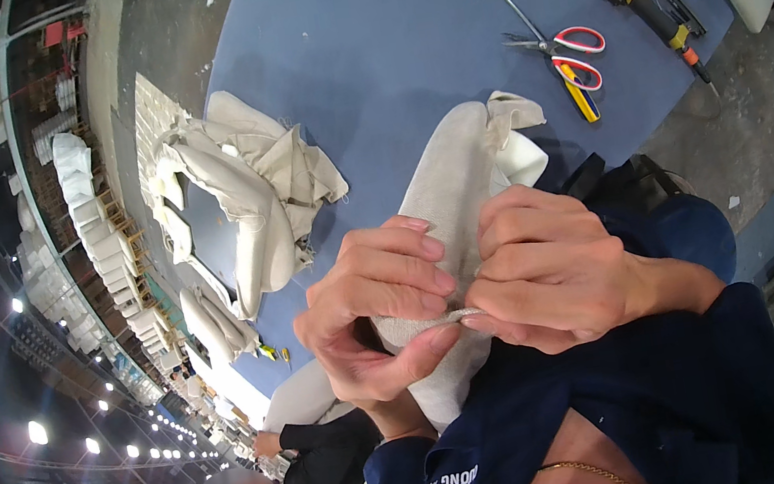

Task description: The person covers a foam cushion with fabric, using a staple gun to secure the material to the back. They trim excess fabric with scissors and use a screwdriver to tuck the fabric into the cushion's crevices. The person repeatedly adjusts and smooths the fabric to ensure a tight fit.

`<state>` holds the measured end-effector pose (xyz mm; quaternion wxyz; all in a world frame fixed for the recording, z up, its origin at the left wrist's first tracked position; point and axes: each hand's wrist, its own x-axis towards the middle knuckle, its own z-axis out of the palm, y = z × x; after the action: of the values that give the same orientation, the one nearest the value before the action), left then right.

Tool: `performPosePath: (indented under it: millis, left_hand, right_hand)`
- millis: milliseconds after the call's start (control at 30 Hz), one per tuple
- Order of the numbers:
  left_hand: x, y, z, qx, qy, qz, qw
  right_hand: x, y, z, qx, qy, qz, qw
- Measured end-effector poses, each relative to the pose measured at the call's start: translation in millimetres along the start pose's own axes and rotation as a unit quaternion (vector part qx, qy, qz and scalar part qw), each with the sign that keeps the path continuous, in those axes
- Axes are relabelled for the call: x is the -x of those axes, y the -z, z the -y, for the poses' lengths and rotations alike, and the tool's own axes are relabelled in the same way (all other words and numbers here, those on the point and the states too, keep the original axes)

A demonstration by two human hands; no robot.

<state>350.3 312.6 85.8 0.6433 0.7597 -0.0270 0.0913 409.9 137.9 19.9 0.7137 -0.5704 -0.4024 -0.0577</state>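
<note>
A long, padded piece covered in beige fabric [446, 167] lies across my front, with a loose flap of cloth at its far end. Both hands pinch a folded edge of that fabric near the middle of the piece. My left hand [377, 309] has thumb and fingers closed on the fold from the left. Close against it, my right hand [553, 266] grips the same fold from the right, its fingers curled. The fingertips nearly meet at the fold. The underside of the piece is hidden.
Scissors with red and white handles [569, 46] lie beside a yellow utility knife [578, 95] on the blue-grey table [357, 54]. A yellow and black staple gun [653, 2] is at the right. Beige covered frames [249, 203] lie left. Another person's dark sleeve [331, 464] shows lower left.
</note>
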Motion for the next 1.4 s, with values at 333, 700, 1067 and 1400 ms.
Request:
performPosePath:
  millis: [333,700,1067,1400]
  left_hand:
    - [13,-7,-6,-0.079,-0.062,-0.034,0.994]
    - [29,-3,-18,-0.207,-0.061,-0.084,0.973]
    - [40,2,-25,-0.203,-0.053,-0.041,0.977]
    - [42,7,-33,-0.209,-0.041,0.001,0.977]
  right_hand:
    - [3,-9,-4,-0.046,-0.043,0.003,0.998]
    - [3,-18,-4,-0.149,-0.123,0.007,0.981]
    - [8,-9,2,-0.236,-0.251,0.062,0.937]
    - [7,-10,2,-0.238,-0.167,0.083,0.953]
